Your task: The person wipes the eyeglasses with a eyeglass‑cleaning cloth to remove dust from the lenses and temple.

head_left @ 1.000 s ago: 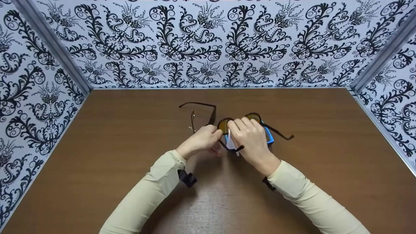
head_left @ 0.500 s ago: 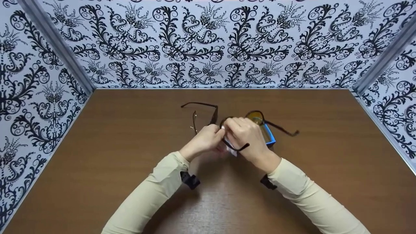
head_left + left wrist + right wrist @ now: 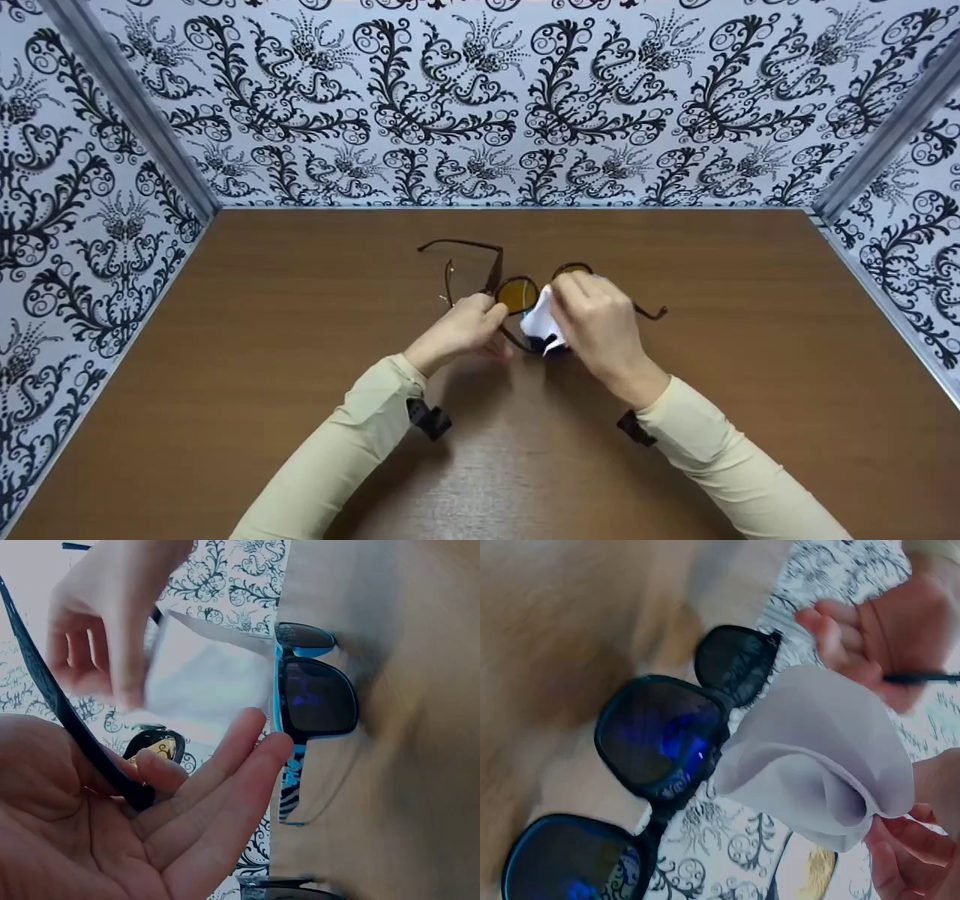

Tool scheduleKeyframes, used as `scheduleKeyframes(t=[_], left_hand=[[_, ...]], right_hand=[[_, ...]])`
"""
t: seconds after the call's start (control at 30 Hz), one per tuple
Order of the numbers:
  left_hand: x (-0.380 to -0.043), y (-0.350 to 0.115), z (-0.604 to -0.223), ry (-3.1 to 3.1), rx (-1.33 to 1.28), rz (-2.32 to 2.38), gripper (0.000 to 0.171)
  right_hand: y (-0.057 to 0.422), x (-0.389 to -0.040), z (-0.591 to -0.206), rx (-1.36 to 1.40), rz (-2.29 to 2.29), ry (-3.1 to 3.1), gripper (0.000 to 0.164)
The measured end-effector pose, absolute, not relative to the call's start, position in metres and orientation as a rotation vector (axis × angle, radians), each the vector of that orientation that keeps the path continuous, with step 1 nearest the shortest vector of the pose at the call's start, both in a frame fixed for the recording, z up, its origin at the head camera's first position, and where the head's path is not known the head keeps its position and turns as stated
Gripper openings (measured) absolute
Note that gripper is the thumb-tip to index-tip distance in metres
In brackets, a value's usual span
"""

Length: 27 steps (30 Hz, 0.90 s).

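Amber-lensed sunglasses [image 3: 517, 295] with a dark frame are held above the table, their temples spread toward the person. My left hand [image 3: 463, 322] pinches them at the left end; in the left wrist view the dark temple [image 3: 67, 709] passes between thumb and fingers, the other fingers extended. My right hand [image 3: 600, 315] grips a white cloth [image 3: 541, 322] beside the left lens, over the bridge area, and partly hides the right lens. In the right wrist view the cloth [image 3: 817, 750] hangs folded from the right fingers, overlapping part of an amber lens [image 3: 802, 874].
Dark-framed glasses [image 3: 495, 270] stand on the wooden table [image 3: 337, 262] just behind the left hand. Blue-and-black sunglasses [image 3: 322, 697] with dark lenses sit beneath the held pair, mostly covered in the head view. Patterned walls [image 3: 480, 97] enclose the back and sides.
My right hand moves slightly left, then back to the right with the cloth, uncovering the left amber lens. The held sunglasses shift and tilt slightly; the left hand keeps its grip.
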<state>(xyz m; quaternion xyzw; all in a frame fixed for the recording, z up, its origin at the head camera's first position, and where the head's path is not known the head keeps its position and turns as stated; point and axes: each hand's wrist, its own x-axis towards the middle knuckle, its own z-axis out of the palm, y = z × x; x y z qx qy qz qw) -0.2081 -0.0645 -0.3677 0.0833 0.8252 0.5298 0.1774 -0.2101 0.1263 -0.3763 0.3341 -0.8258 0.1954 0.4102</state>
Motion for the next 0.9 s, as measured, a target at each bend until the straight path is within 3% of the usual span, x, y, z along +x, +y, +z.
scheduleKeyframes(t=[0.3, 0.73, 0.9], left_hand=[[-0.208, -0.063, -0.369, 2.306, 0.19, 1.504, 0.022], [-0.202, -0.058, -0.372, 2.363, 0.387, 1.395, 0.023], [-0.201, -0.058, -0.373, 2.451, 0.467, 1.315, 0.023]], right_hand=[[0.144, -0.212, -0.366, 0.692, 0.473, -2.175, 0.01], [0.151, -0.227, -0.373, 0.459, 0.516, -2.309, 0.013], [0.15, -0.226, -0.373, 0.526, 0.646, -2.297, 0.014]])
